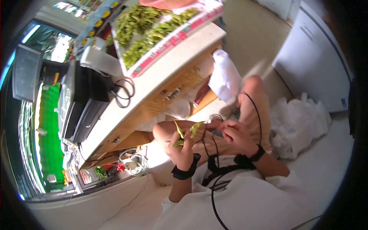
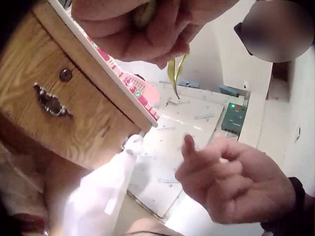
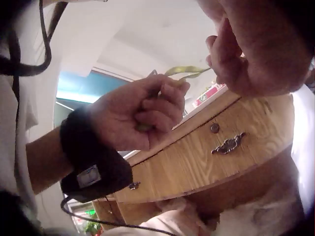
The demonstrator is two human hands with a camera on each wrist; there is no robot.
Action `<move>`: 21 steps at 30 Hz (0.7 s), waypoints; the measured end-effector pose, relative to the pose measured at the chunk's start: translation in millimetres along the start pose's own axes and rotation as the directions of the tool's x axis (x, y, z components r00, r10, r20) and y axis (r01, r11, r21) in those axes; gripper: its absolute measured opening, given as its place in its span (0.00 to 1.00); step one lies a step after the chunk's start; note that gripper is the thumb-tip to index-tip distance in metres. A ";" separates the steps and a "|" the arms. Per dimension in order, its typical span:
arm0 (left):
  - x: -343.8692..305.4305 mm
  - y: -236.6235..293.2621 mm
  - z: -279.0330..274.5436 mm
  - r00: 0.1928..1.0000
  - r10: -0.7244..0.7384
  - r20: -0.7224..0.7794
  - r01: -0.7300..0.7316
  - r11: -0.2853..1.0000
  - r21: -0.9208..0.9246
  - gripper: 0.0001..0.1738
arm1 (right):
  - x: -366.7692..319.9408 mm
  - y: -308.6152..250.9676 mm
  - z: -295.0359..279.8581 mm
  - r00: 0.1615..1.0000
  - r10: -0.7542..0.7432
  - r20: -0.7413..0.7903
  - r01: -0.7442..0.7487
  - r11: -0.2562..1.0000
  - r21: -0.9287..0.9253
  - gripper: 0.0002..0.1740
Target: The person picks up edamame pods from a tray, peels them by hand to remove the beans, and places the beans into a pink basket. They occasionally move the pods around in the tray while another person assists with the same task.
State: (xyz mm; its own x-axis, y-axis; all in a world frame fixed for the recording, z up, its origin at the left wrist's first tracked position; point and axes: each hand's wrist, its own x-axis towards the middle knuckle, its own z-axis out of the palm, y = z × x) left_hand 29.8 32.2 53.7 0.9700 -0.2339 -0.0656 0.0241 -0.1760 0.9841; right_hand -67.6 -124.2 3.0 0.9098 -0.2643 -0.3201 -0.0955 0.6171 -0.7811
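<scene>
My left hand [image 1: 182, 153] pinches a split green bean pod [image 1: 196, 129] at its fingertips, the halves spread apart. Another green pod [image 3: 143, 127] is tucked under its curled fingers. In the left wrist view the split pod [image 2: 175, 73] hangs below the left hand [image 2: 142, 34]. My right hand [image 1: 237, 136] is apart from it over my lap, fingers curled, with a small pale thing [image 2: 224, 161] showing between them. In the right wrist view the right hand [image 3: 261, 54] is close to the pod's tip. Many green pods [image 1: 140, 25] fill a pink-and-white box [image 1: 168, 44] on the desk.
The desk [image 1: 157, 73] has wooden drawers and holds a black machine [image 1: 86, 103], a white container [image 1: 100, 61] and a pink basket [image 1: 168, 3]. A white bag [image 1: 225, 76] hangs at its corner. Black cables [image 1: 217, 184] cross my lap. White plastic bags [image 1: 299, 126] lie to the right.
</scene>
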 end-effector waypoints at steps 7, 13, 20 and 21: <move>96.1 78.9 -21.8 0.893 0.373 -0.251 -0.344 0.926 0.152 0.05 | 3.2 -11.0 -1.8 0.971 0.217 0.095 -0.223 0.974 0.051 0.11; 184.7 122.1 -18.0 0.738 0.605 -0.300 -0.517 0.792 0.324 0.08 | 22.1 -20.8 -5.2 0.951 0.259 0.168 -0.274 0.959 0.076 0.13; 248.2 124.6 -10.2 0.740 0.637 -0.216 -0.418 0.687 0.595 0.10 | 39.6 -28.4 -7.1 0.951 0.270 0.149 -0.286 0.953 0.098 0.14; 250.7 124.5 -10.1 0.768 0.608 -0.202 -0.354 0.666 0.656 0.10 | 40.9 -30.6 -6.7 0.952 0.269 0.144 -0.285 0.953 0.100 0.14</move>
State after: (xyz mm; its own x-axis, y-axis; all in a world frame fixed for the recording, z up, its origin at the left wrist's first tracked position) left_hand 278.4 -38.8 161.5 0.8085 -0.0932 0.5810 -0.4863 -0.6617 0.5707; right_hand -30.2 -158.8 10.2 0.8988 0.0213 -0.4379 -0.3097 0.7378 -0.5998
